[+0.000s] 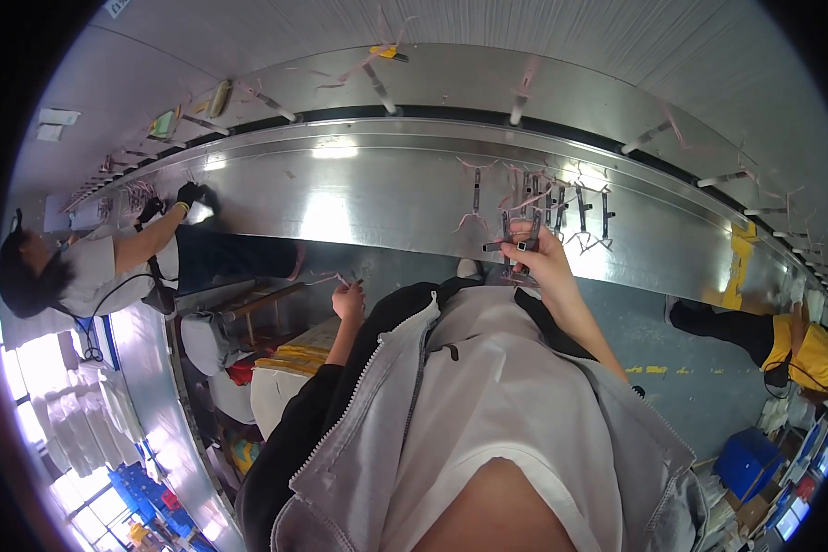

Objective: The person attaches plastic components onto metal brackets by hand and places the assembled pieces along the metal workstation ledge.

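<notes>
In my right hand point(549, 264), held over the near edge of the metal bench, are several narrow dark bars point(499, 247) with square ends, pinched between closed fingers. To the left and lower, beside the open front of my jacket, my left hand point(348, 302) is closed on a small dark piece with thin pink strands point(339, 277); its exact kind is too small to tell. Just beyond my right hand, a row of similar dark bars point(582, 210) lies on the bench, with pinkish strands at their ends. One separate bar point(477, 191) lies left of that row.
A long shiny metal bench point(276, 198) runs across, backed by a rail with white pegs point(377, 89). One person point(92, 258) with dark gloves works at the far left, another in yellow point(805, 354) at the right. A grey-covered seat point(207, 342) and blue crate point(748, 465) stand behind.
</notes>
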Motion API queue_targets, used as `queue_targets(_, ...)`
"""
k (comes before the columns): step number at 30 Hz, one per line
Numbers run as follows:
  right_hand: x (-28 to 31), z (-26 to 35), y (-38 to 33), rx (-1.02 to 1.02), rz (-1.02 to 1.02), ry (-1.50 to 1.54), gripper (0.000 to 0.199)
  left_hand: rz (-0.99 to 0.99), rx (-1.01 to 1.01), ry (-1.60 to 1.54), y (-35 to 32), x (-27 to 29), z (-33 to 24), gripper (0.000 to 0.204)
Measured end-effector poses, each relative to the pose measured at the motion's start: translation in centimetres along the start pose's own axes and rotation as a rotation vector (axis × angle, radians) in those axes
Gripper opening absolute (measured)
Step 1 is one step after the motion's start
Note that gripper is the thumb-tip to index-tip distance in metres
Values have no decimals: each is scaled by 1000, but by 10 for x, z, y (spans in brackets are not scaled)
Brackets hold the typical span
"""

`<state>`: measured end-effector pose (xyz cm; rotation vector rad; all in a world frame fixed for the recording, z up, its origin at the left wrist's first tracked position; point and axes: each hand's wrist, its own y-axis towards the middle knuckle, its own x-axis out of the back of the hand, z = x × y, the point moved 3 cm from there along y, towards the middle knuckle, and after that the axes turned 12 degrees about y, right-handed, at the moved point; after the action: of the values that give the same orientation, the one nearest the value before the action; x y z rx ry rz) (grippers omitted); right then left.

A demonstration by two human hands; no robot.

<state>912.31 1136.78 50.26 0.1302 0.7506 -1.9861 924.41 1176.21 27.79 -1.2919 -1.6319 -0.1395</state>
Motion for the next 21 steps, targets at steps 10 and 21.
queue_targets(10, -128, -33, 30, -5, -7, -1, 37, 12, -313, -108, 108, 54, -60, 19)
queue_targets(21, -262, -76, 70, -11, -4, 0, 33, 61, -686, 71, 182, 132, -93, 17)
